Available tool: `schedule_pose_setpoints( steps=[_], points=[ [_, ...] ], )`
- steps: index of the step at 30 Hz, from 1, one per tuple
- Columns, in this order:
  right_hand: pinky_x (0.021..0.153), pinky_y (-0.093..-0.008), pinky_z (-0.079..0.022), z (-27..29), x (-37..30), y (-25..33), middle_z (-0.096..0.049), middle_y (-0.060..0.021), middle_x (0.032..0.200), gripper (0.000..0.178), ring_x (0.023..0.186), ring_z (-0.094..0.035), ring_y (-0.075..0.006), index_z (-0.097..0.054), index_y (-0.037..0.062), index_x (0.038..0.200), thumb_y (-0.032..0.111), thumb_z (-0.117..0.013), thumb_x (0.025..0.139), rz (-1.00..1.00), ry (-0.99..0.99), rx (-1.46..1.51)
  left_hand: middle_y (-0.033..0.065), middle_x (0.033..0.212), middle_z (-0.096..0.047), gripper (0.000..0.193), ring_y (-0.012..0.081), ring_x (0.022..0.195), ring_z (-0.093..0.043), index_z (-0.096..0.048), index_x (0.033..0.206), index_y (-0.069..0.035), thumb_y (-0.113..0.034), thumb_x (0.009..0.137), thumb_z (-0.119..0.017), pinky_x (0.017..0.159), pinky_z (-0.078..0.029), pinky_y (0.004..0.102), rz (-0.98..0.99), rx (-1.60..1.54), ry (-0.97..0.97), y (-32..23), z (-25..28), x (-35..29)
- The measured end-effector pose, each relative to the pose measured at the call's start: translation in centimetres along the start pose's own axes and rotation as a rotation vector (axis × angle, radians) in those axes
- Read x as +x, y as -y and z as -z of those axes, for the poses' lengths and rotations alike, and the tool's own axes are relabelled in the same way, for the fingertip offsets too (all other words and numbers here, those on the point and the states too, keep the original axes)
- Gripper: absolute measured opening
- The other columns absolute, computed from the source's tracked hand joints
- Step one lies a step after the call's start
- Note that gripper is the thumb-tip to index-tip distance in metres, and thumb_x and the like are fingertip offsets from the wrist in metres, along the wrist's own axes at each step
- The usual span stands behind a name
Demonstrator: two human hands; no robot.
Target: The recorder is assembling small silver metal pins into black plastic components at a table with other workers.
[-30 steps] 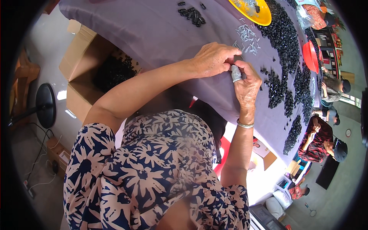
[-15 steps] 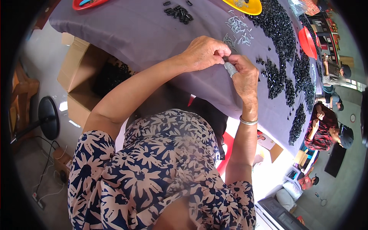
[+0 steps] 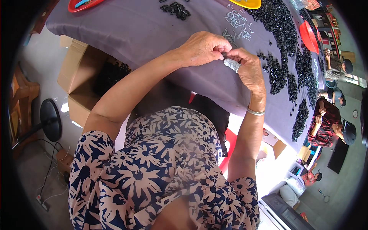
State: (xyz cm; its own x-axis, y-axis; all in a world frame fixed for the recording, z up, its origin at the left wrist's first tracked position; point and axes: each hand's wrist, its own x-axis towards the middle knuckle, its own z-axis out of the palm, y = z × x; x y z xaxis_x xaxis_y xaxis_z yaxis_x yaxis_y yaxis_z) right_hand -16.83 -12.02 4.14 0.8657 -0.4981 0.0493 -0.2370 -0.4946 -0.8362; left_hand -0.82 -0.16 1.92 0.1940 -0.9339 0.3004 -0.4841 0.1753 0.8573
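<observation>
Over the near edge of the cloth, my left hand pinches a small black piece between thumb and fingertips. My right hand meets it from the other side, its fingers bent and closed at the same piece. Its thumb has a whitish, silvery wrapping. Fingers hide most of the piece, so its exact shape cannot be made out. Just beyond my hands lie thin clear sticks in a loose scatter. A small pile of black pieces lies farther left.
A purple-grey cloth covers the table. Many black pieces spread over its right side, near a red basin. A yellow dish and a red tray stand at the far edge. An open cardboard box sits below left. Co-workers sit at right.
My right hand has turned and shifted slightly right, showing more of the wrapped thumb. My left hand keeps its pinch near the same place. The view has shifted a little.
</observation>
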Motion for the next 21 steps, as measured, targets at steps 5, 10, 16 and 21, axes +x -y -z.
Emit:
schedule_pose_setpoints(
  steps=[5,10,16,21],
  points=[
    [0.061,-0.0199,-0.046,-0.4,0.1,0.1,-0.064,0.0031,0.076,0.016,0.067,-0.055,-0.0045,-0.070,0.0021,0.091,-0.001,-0.076,0.076,0.015,-0.016,-0.120,0.0076,0.086,-0.068,0.023,0.0205,0.080,-0.064,-0.066,0.098,-0.003,-0.001,0.075,-0.068,0.075,-0.051,0.0321,-0.038,-0.003,0.016,0.6,0.2,0.2],
    [0.063,-0.0191,-0.047,0.3,1.1,0.0,-0.065,0.0042,0.079,0.016,0.071,-0.055,-0.0028,-0.069,0.0016,0.090,0.001,-0.077,0.077,0.052,0.029,-0.134,0.0068,0.082,-0.068,0.027,0.0204,0.076,-0.065,-0.068,0.100,-0.006,-0.003,0.073,-0.071,0.071,-0.050,0.0337,-0.061,-0.085,0.081,1.4,0.5,0.7],
    [0.066,-0.0192,-0.048,0.5,1.4,-0.7,-0.066,0.0027,0.082,0.016,0.074,-0.057,-0.0027,-0.068,0.0003,0.094,0.002,-0.075,0.080,0.076,0.075,-0.120,0.0065,0.082,-0.068,0.027,0.0199,0.075,-0.064,-0.069,0.099,-0.006,-0.003,0.073,-0.072,0.069,-0.050,0.0332,-0.064,-0.051,0.063,1.1,0.4,0.7],
    [0.069,-0.0194,-0.048,1.3,1.2,-1.1,-0.066,0.0017,0.085,0.013,0.076,-0.058,-0.0042,-0.067,-0.0009,0.096,0.000,-0.070,0.083,-0.075,0.157,-0.070,0.0070,0.082,-0.068,0.027,0.0213,0.075,-0.064,-0.067,0.099,-0.005,-0.004,0.073,-0.071,0.068,-0.049,0.0348,-0.074,0.002,0.093,1.3,0.0,0.7]
  ],
)
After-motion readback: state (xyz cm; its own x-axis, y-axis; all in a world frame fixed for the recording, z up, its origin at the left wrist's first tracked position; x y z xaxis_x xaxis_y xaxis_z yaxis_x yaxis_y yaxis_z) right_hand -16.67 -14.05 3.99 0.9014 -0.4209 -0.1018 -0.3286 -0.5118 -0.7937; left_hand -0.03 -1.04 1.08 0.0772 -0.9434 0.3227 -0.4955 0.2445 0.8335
